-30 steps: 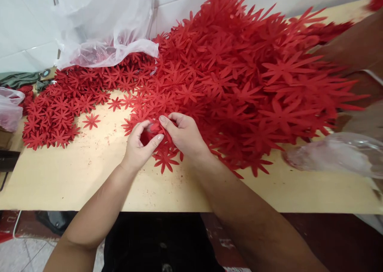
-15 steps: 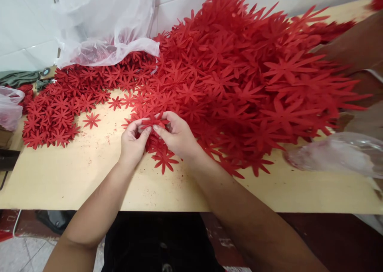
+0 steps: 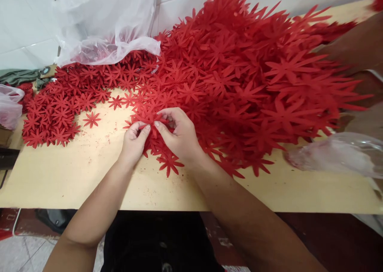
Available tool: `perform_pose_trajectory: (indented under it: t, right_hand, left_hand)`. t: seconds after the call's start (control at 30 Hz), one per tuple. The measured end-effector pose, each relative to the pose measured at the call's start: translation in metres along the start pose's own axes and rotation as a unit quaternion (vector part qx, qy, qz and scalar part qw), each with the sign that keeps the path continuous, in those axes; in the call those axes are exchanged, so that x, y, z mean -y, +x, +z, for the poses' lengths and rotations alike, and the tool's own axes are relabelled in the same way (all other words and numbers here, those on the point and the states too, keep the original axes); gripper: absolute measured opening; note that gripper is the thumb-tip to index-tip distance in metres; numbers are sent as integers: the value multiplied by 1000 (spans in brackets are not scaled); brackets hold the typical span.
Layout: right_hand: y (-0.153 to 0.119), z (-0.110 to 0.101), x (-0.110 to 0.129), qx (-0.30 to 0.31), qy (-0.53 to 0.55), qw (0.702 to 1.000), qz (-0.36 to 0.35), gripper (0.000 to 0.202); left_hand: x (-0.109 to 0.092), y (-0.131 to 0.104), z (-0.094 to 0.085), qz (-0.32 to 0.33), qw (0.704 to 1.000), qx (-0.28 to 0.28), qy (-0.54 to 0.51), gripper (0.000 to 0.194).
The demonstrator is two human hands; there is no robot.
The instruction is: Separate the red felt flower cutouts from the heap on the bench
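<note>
Between my two hands is a red fabric flower cutout (image 3: 153, 130) with long narrow petals. My left hand (image 3: 134, 141) pinches its left side with thumb and fingers. On the other side my right hand (image 3: 178, 134) grips it, thumb near the flower's middle. Both thumbs lie close together on top, and the fingertips beneath are partly hidden. Just below my right hand another red flower cutout (image 3: 169, 163) lies on the table. A big heap of the same red flowers (image 3: 233, 84) rises right behind and beside my hands.
A lower pile of red flowers (image 3: 60, 114) spreads at the left, with one single flower (image 3: 92, 119) apart from it. A clear plastic bag (image 3: 104, 28) hangs over the back. More plastic (image 3: 335, 154) lies at the right, by brown cardboard (image 3: 356, 44). Red crumbs dot the wooden table (image 3: 89, 176).
My hands have shifted slightly, and the flower they hold is tilted differently, with my thumbs a little further apart. The flower lying below my right hand has slid slightly right and down.
</note>
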State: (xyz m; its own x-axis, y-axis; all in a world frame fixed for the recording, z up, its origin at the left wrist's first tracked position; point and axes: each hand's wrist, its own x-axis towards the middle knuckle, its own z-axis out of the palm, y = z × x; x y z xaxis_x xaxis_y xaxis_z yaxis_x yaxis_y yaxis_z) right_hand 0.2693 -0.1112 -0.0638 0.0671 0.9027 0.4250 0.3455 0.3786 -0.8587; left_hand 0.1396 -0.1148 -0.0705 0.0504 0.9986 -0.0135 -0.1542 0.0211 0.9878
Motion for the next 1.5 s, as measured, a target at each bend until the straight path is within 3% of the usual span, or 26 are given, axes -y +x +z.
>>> perform_pose_trajectory:
  t: [0.2,0.4,0.5,0.77,1.2,1.3,1.43,1.5]
  right_hand:
    - [-2,1,4,-8,-25,999,-22,5]
    - [-1,-1,4,0,-7,999,-46,21]
    - [0,-1,3,11,12,999,-46,9]
    - [6,0,-4,-35,196,976,93,2]
    - [10,-5,-2,-102,223,961,125,7]
    - [16,-11,-7,-142,248,948,142,10]
    - [28,-25,-16,-238,274,909,206,14]
    - [32,-28,-16,-244,282,896,240,14]
  left_hand:
    - [1,3,0,24,999,-23,32,27]
    - [-3,5,-1,6,998,-56,21,32]
    - [-5,4,-1,15,998,-56,19,34]
    - [-5,0,5,-1,1000,-25,-18,35]
    - [-9,1,11,-12,999,-1,-31,30]
    - [-6,1,9,-20,998,-25,-49,30]
    - [-6,4,1,-12,995,-74,-64,33]
    - [-8,4,-1,-7,995,-82,-60,34]
